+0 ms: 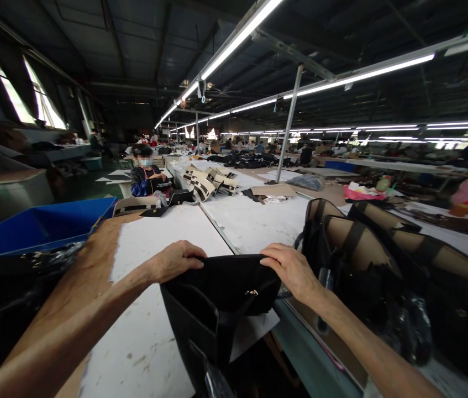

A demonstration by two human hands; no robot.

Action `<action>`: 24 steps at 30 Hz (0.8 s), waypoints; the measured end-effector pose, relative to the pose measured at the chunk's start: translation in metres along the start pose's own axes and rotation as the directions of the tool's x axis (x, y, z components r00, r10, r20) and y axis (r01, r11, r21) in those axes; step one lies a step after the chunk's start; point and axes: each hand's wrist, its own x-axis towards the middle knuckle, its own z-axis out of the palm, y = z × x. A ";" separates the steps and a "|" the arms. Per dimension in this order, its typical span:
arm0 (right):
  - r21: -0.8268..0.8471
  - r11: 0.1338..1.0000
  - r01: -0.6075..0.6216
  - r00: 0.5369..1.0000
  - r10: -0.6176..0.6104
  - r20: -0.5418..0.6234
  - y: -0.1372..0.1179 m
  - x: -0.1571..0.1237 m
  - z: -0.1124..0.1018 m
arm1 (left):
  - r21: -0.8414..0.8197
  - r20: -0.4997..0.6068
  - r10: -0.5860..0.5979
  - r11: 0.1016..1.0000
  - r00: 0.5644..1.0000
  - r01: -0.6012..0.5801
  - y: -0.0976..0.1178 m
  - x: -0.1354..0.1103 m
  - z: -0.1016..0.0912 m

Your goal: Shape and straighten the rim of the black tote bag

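Note:
A black bag [200,309] with an open compartment and small gold hardware is held up in front of me at the table's near edge. My left hand [178,261] pinches its upper left corner, thumb and fingers on the rim. At the upper right corner, my right hand [289,266] grips the same rim, fingers on top. The rim is stretched fairly straight between both hands. Clear plastic wrapping [217,381] shows at the bag's lower part. The bag's underside is out of sight.
Several black bags with tan panels [353,243] stand at my right. A blue bin [43,224] is at the left, beside black plastic-wrapped material [18,309]. White sheeting [146,315] covers the table. Patterned pieces [209,182] lie farther back, near a seated co-worker [146,177].

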 end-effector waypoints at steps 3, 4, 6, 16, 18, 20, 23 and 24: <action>-0.100 0.993 0.062 0.998 -0.058 0.037 -0.009 0.006 0.002 | 0.019 -0.004 -0.006 1.000 1.000 0.006 0.001 -0.001 0.001; -0.116 0.990 0.080 0.996 -0.075 0.043 -0.012 0.009 0.004 | 0.027 -0.008 -0.009 1.000 1.000 0.010 0.001 -0.002 0.002; -0.124 0.986 0.110 0.993 -0.105 0.044 -0.020 0.014 0.008 | 0.044 -0.020 -0.010 0.999 1.000 0.011 0.002 -0.003 0.002; -0.167 0.976 0.138 0.989 -0.128 0.070 -0.037 0.029 0.023 | 0.027 -0.061 -0.019 0.999 0.998 0.021 0.002 -0.004 0.002; -0.208 0.968 0.142 0.988 -0.124 0.094 -0.042 0.033 0.022 | 0.028 -0.069 -0.017 0.999 0.997 0.019 0.002 -0.003 0.002; -0.236 0.959 0.157 0.984 -0.132 0.117 -0.050 0.036 0.022 | 0.027 -0.079 -0.018 0.999 0.997 0.020 0.001 -0.001 0.003; -0.251 0.952 0.174 0.980 -0.143 0.137 -0.063 0.042 0.027 | 0.036 -0.112 -0.012 0.999 0.994 0.016 -0.002 0.000 0.004; -0.249 0.952 0.179 0.979 -0.148 0.138 -0.067 0.043 0.030 | 0.049 -0.125 -0.006 0.999 0.992 0.013 -0.003 0.000 0.005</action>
